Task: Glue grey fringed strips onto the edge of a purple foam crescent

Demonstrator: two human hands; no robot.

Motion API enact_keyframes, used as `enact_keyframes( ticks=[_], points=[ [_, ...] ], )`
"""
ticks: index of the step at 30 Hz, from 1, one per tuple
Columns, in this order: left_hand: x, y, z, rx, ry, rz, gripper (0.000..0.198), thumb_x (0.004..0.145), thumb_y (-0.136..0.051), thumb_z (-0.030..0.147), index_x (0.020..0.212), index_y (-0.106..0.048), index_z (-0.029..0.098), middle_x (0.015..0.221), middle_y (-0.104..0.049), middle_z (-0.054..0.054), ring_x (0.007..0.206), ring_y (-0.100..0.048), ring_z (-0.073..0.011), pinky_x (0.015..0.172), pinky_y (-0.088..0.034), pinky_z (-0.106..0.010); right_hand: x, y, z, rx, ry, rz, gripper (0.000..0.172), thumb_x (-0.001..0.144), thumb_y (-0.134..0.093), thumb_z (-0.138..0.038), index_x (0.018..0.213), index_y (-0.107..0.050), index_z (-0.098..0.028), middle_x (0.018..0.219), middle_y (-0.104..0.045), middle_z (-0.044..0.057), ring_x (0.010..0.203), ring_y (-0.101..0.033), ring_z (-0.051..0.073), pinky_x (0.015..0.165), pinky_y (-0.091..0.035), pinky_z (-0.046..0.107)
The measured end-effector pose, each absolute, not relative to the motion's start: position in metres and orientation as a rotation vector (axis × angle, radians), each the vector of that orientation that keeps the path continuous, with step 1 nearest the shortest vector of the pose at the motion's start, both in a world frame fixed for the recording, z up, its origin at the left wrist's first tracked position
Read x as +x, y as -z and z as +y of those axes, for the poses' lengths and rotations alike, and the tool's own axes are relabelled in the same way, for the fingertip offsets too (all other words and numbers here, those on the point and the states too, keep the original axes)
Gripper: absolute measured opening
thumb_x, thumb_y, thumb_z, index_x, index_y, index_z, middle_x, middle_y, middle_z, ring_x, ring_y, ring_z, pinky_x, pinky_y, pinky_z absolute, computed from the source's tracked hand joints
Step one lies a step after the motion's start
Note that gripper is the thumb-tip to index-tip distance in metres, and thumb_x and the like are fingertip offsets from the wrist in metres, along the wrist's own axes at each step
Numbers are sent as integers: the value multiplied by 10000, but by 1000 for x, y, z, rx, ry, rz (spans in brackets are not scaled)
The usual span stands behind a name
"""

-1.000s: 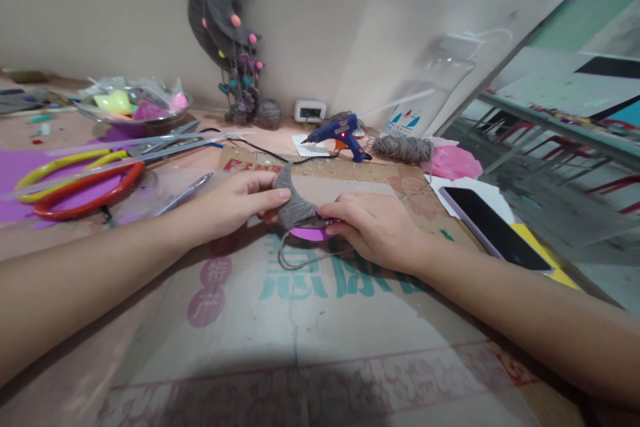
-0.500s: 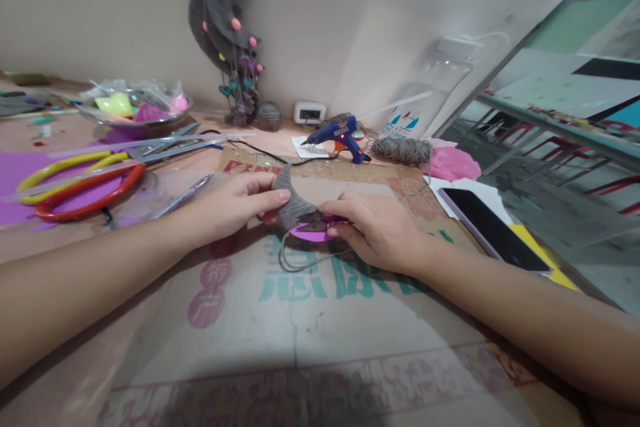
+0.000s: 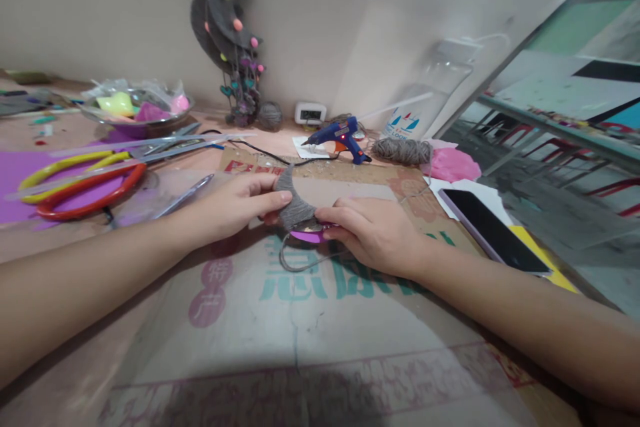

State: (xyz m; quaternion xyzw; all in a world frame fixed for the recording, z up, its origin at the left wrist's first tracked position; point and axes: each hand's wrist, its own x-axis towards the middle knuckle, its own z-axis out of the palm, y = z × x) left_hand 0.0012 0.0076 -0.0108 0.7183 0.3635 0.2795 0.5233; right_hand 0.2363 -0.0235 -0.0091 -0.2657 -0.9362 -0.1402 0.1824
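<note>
Between my hands, just above the cardboard, is a crescent wrapped in grey yarn (image 3: 295, 205), with a purple uncovered part (image 3: 309, 237) along its lower right. My left hand (image 3: 253, 200) pinches its left side between thumb and fingers. At the right end, the thumb and fingers of my right hand (image 3: 367, 230) close on the purple part, hiding some of it. A loose loop of grey yarn (image 3: 290, 267) hangs below the crescent and runs right, under my right hand.
Printed cardboard (image 3: 240, 360) covers the table. Behind it lie a blue glue gun (image 3: 340, 137) and a grey yarn skein (image 3: 403, 150). Scissors with yellow and red handles (image 3: 90, 203) lie left, near a filled bowl (image 3: 135, 117). A phone (image 3: 493, 230) rests right. Finished-looking crescents (image 3: 225, 20) hang behind.
My right fingers have shifted slightly left along the crescent's lower end, and less of the dark gap beside the purple part shows. My left hand keeps its pinch almost unmoved.
</note>
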Motion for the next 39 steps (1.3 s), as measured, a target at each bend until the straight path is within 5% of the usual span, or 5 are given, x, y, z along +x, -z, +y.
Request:
enact_keyframes(
  ticks=[39],
  points=[
    [3, 10, 6, 1754, -684, 903, 227, 820, -510, 346, 692, -540, 161, 609, -483, 27, 569, -440, -105, 520, -344, -211, 233, 11, -24, -720, 470, -2631, 225, 951, -438, -303, 1003, -589, -144, 745, -626, 12, 604, -507, 119, 540, -296, 253]
  ],
)
